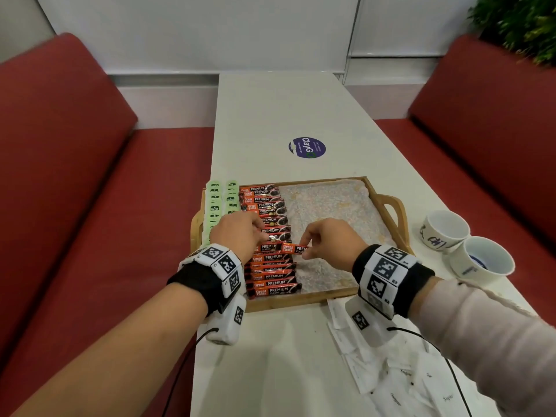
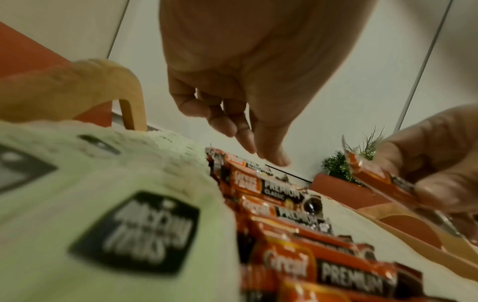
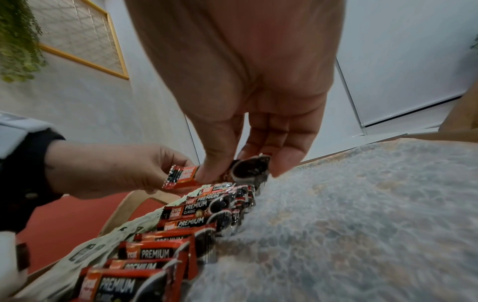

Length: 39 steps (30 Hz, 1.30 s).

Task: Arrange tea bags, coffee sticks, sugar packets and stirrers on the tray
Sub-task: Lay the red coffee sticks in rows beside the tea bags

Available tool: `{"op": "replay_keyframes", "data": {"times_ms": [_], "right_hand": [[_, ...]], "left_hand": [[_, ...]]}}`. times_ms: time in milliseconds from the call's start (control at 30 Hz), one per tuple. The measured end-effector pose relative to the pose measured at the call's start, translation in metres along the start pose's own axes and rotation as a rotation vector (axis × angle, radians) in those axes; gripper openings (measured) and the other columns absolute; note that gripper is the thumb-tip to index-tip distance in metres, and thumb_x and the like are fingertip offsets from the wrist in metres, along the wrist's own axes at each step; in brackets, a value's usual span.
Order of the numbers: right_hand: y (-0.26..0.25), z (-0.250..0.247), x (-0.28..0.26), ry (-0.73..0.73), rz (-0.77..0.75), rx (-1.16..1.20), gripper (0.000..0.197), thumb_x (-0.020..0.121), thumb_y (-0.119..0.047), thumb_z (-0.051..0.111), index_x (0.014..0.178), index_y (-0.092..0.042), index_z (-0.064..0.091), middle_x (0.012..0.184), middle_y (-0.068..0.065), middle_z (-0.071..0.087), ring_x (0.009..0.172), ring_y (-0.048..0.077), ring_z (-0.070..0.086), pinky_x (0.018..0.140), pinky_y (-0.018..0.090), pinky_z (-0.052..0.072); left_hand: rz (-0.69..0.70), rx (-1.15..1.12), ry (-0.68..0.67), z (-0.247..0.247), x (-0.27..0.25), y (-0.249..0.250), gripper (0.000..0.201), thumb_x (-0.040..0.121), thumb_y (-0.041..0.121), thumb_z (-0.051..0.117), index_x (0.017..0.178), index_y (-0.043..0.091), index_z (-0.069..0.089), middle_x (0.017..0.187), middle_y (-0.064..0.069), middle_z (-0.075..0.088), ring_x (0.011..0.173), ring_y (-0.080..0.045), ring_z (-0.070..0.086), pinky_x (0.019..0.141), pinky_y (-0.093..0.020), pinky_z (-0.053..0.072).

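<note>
While my right hand (image 1: 328, 239) pinches a coffee stick (image 1: 296, 248) between thumb and fingers, holding it level just above the tray (image 1: 400, 218), my left hand (image 1: 237, 233) hovers beside it over the stick row (image 1: 267, 236). From the left wrist view, the left fingers (image 2: 230, 120) hang loosely curled and seem to hold nothing; in the right wrist view that hand sits right at the stick's near end, so I cannot tell if a fingertip touches it. I see the row running down the tray's left part, each stick lying crosswise and overlapping the next. Green tea bags (image 1: 221, 200) stand in 2 columns along the tray's left edge, touching the row. To the right, the tray's mat (image 1: 331, 206) lies bare. Sugar packets (image 1: 397, 380) are scattered on the table (image 1: 270, 109) near my right forearm, outside the tray. 2 cups (image 1: 463, 245) sit on the table just right of the tray.
</note>
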State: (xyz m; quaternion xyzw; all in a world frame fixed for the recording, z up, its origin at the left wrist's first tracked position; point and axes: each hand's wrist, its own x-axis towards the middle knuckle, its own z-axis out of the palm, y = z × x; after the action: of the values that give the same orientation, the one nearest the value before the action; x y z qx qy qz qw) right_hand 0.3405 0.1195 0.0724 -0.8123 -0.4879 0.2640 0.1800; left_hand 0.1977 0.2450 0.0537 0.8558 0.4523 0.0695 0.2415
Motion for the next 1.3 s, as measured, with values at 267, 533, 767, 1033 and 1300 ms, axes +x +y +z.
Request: {"op": "replay_keyframes", "data": {"times_ms": [267, 533, 767, 1033, 1300], "right_hand": [[-0.02, 0.015, 0.019, -0.057, -0.033, -0.037, 0.016, 0.079, -0.011, 0.075, 0.095, -0.014, 0.071, 0.077, -0.008, 0.06, 0.077, 0.011, 0.057, 0.076, 0.025, 0.046], [-0.035, 0.029, 0.028, -0.106, -0.062, -0.22, 0.021, 0.081, -0.017, 0.073, 0.102, -0.02, 0.069, 0.105, 0.0, 0.066, 0.096, 0.019, 0.062, 0.082, 0.029, 0.049], [-0.036, 0.03, 0.029, -0.102, -0.081, -0.217, 0.023, 0.081, -0.016, 0.072, 0.103, -0.019, 0.068, 0.105, -0.001, 0.065, 0.097, 0.019, 0.061, 0.08, 0.027, 0.046], [-0.036, 0.033, 0.03, -0.093, -0.114, -0.195, 0.021, 0.079, -0.018, 0.074, 0.099, -0.019, 0.068, 0.094, -0.005, 0.059, 0.093, 0.017, 0.059, 0.083, 0.029, 0.048], [-0.032, 0.01, 0.0, 0.034, -0.109, -0.063, 0.01, 0.082, -0.029, 0.071, 0.082, -0.024, 0.062, 0.077, -0.012, 0.055, 0.078, 0.011, 0.056, 0.07, 0.026, 0.042]], "left_hand": [[-0.004, -0.018, 0.077, -0.017, -0.002, -0.01, 0.016, 0.096, 0.024, 0.051, 0.102, 0.025, 0.066, 0.102, 0.005, 0.067, 0.095, -0.015, 0.061, 0.08, -0.028, 0.047], [-0.021, -0.005, 0.064, -0.017, -0.008, -0.015, 0.015, 0.095, 0.022, 0.054, 0.102, 0.025, 0.067, 0.1, 0.005, 0.067, 0.095, -0.013, 0.059, 0.083, -0.026, 0.041], [-0.037, -0.019, 0.024, -0.017, -0.009, -0.014, 0.014, 0.094, 0.023, 0.056, 0.102, 0.024, 0.066, 0.102, 0.002, 0.067, 0.095, -0.017, 0.061, 0.083, -0.034, 0.05], [-0.043, -0.019, 0.022, -0.019, -0.014, -0.011, 0.015, 0.094, 0.022, 0.056, 0.104, 0.023, 0.066, 0.101, 0.002, 0.066, 0.095, -0.017, 0.06, 0.08, -0.031, 0.048], [-0.033, -0.035, 0.086, -0.023, -0.04, -0.003, 0.011, 0.093, 0.032, 0.056, 0.097, 0.029, 0.065, 0.098, 0.008, 0.065, 0.091, -0.013, 0.058, 0.088, -0.032, 0.044]]}}
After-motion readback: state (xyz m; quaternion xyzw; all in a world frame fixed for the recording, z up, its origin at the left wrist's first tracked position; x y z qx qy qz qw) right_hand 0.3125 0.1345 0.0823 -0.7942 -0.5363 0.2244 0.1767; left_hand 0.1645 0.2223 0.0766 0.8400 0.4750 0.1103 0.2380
